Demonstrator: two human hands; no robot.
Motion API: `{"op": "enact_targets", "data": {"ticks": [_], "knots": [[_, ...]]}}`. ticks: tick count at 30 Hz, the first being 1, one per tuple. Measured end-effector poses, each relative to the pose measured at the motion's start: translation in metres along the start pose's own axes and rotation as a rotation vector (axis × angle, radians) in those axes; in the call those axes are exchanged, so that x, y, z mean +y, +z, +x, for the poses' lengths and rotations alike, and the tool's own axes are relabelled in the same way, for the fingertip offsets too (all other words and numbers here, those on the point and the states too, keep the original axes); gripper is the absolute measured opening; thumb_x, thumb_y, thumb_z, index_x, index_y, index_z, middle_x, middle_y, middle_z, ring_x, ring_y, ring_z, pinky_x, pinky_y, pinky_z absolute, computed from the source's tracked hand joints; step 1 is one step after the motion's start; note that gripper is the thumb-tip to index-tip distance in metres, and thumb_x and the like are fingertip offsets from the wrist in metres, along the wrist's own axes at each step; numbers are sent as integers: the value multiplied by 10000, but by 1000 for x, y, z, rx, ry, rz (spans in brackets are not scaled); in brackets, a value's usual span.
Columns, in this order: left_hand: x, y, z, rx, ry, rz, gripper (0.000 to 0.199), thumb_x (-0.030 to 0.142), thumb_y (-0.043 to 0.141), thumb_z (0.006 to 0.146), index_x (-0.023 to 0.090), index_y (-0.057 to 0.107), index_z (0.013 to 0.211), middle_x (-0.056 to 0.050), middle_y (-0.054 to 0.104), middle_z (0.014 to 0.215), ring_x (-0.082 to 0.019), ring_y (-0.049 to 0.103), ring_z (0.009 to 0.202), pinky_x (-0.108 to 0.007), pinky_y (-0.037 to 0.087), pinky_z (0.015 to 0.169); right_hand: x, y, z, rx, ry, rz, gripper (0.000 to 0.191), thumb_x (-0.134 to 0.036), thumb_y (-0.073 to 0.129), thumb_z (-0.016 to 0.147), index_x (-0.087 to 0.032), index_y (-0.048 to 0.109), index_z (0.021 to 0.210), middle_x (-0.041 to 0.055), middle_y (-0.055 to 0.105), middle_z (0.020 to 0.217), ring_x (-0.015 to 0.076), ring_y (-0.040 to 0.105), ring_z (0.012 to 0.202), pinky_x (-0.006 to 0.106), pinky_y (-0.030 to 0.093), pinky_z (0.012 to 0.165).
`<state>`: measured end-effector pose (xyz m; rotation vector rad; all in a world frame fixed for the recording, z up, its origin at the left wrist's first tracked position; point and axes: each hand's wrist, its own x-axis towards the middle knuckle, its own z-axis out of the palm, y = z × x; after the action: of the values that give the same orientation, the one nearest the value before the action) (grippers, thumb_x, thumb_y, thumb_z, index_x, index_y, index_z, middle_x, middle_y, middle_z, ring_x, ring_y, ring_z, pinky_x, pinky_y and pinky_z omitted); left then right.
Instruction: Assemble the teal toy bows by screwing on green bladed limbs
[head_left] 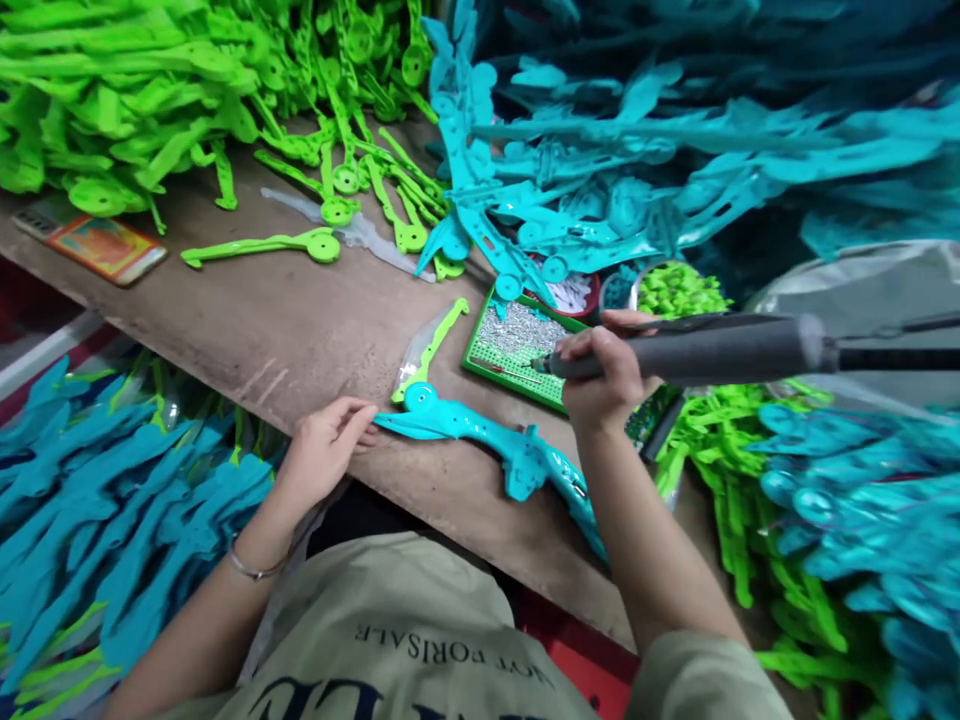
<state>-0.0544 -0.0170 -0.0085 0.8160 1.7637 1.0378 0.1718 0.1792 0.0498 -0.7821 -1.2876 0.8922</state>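
A long blue plastic part (480, 430) lies on the table in front of me, with a lime-green arm (435, 350) joined at its round end. A translucent piece (412, 355) sits beside that arm. My left hand (330, 445) pinches the blue part's pointed left tip between thumb and fingers. Wrapped in my right hand (607, 375) is a dark grey electric screwdriver (720, 350), held level. Its tip is over a green tray (517, 381) of small silvery screws, above the blue part. My right forearm hides the blue part's right end.
Lime-green parts (127, 90) are heaped at the back left, blue parts (600, 190) at the back right. More blue parts hang below the table's left edge (135, 500). A phone (97, 245) lies far left. A tub of small green pieces (679, 290) stands behind the screwdriver.
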Motion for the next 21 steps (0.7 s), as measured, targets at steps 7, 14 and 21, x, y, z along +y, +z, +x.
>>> {"op": "enact_targets", "data": {"ticks": [7,14,21], "knots": [[26,19,-2,320,577,668,317,427,562,1005,161,717,1083,-149,727,1053,-309,678,1025,-449,542,931,41,-18,5,67,66,-41,257,-421,714,762,-268,569,909,-99,520,518,144,521,433,319,462,502],[39,75,-1,43,906,711,313,264,627,977,154,641,1270,-189,639,1357,-352,544,1364,-576,491,1113,51,-19,4,48,115,-59,332,-476,708,757,-267,535,946,-101,508,535,149,523,448,348,478,533],[30,105,9,-109,879,889,417,179,655,941,137,624,1354,-188,649,1402,-377,558,1376,-662,356,1202,52,-16,6,34,97,-65,259,-430,693,766,-274,525,885,-101,510,514,133,510,422,313,459,497]]}}
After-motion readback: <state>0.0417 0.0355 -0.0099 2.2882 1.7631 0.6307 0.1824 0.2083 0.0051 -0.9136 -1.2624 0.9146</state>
